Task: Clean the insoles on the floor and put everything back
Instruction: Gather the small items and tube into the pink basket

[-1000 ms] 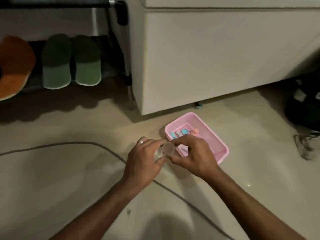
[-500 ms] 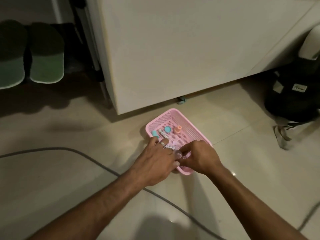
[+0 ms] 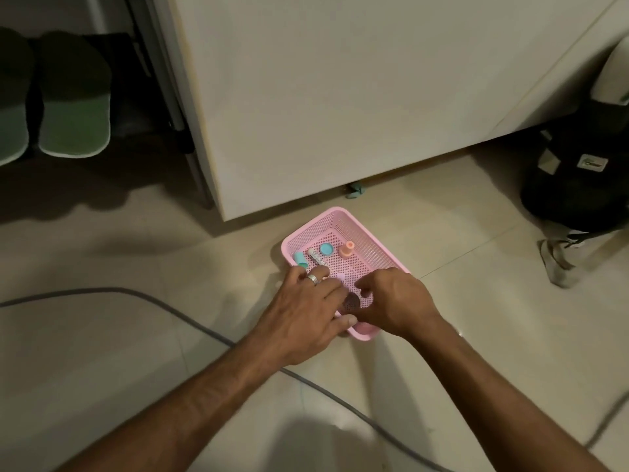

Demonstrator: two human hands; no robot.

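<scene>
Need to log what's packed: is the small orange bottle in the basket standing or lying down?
Standing. The orange bottle is upright on the pink basket floor, cap up, near the far side.

Glossy beige tiled floor (image 3: 102,335), dim light. White cabinet (image 3: 340,97) ahead; grey cable (image 3: 163,303) crosses floor; dark shoe rack (image 3: 163,97) far left.
</scene>
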